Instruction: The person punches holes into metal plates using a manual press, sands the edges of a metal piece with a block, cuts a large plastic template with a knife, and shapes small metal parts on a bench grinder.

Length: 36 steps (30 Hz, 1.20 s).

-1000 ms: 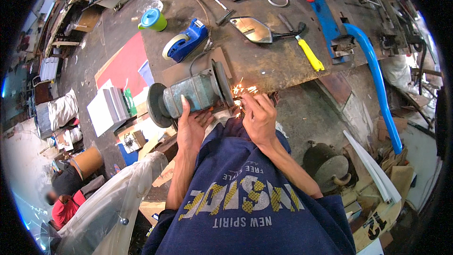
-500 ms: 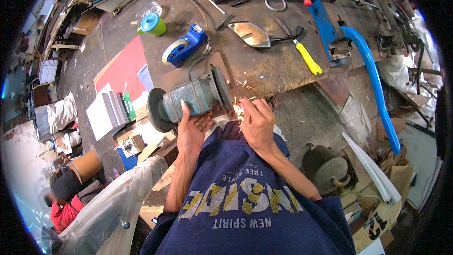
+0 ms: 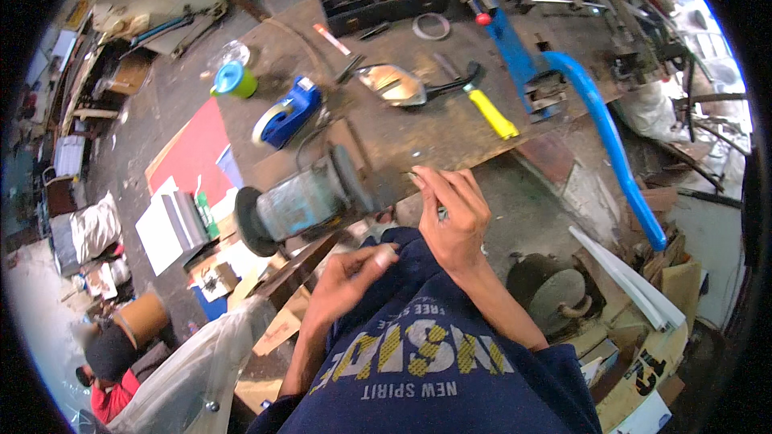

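A worn grey-blue bench grinder (image 3: 297, 207) sits at the bench's near edge, a dark wheel at either end. My right hand (image 3: 456, 221) is raised just right of its right wheel, apart from it. The thumb and fingers pinch together around something too small to make out. Below the grinder, in front of my shirt, is my left hand (image 3: 350, 277), slightly blurred. Its fingers are curled in with the thumb pointing right, and nothing shows in them. Behind the grinder is a blue tape dispenser (image 3: 288, 112). Beyond my right hand lies a yellow-handled tool (image 3: 492, 115).
A motorcycle mirror (image 3: 392, 84), a hammer (image 3: 347, 70) and a box of small parts (image 3: 382, 0) are farther back. A green cup with a blue lid (image 3: 233, 80) stands left. At right, a blue lever (image 3: 611, 141) juts past the bench. Someone in red sits lower left.
My left hand has come off the grinder's housing and dropped toward my shirt, fingers curling. My right hand has moved right and away from the wheel. The sparks are gone. The view has shifted.
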Each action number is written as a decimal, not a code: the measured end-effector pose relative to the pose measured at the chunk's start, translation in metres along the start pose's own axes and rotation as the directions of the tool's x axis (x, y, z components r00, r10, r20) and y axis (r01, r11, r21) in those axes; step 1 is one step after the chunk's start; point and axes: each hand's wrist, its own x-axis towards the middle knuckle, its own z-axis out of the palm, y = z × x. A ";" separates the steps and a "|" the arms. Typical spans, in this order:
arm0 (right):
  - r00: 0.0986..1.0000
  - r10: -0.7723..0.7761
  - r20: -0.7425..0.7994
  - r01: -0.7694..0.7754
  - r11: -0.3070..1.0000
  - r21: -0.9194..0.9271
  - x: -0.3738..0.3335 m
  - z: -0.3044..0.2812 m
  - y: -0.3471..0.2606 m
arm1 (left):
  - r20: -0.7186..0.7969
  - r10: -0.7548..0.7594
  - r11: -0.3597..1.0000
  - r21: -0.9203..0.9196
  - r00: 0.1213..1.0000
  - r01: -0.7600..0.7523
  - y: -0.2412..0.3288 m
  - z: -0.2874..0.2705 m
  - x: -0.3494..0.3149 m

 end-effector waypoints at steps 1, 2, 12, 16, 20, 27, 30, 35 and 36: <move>0.999 -0.036 -0.023 0.035 0.999 -0.014 0.007 -0.011 0.004 | 0.069 0.042 0.995 0.084 0.997 -0.048 0.024 0.019 -0.003; 0.998 -0.036 -0.044 0.035 0.999 -0.011 0.012 -0.023 0.010 | 0.062 0.153 0.987 0.039 0.986 -0.156 0.042 0.038 0.008; 0.996 -0.085 -0.001 0.085 0.994 -0.062 0.067 -0.154 0.104 | -0.143 0.449 0.762 -0.454 0.882 -0.461 0.122 0.208 0.142; 0.992 0.000 0.127 -0.023 0.983 0.182 0.080 -0.224 0.139 | -0.189 0.498 0.785 -0.316 0.846 -0.533 0.153 0.264 0.174; 0.993 0.118 -0.001 -0.117 0.988 0.099 0.092 -0.272 0.168 | -0.148 0.597 0.795 -0.021 0.789 -0.606 0.183 0.282 0.211; 0.754 0.639 0.149 -0.574 0.752 -0.324 0.058 -0.266 0.227 | -0.040 0.864 0.455 0.487 0.501 -0.746 0.241 0.236 0.306; 0.568 0.790 0.232 -0.699 0.612 -0.371 0.073 -0.267 0.216 | -0.185 0.885 0.456 0.533 0.428 -0.713 0.291 0.188 0.353; 0.369 0.897 0.245 -0.799 0.440 -0.409 0.093 -0.268 0.219 | 0.075 0.836 0.373 0.648 0.543 -0.664 0.330 0.095 0.443; 0.317 0.916 0.245 -0.825 0.394 -0.405 0.097 -0.266 0.219 | 0.206 0.829 0.264 0.676 0.520 -0.688 0.330 0.082 0.456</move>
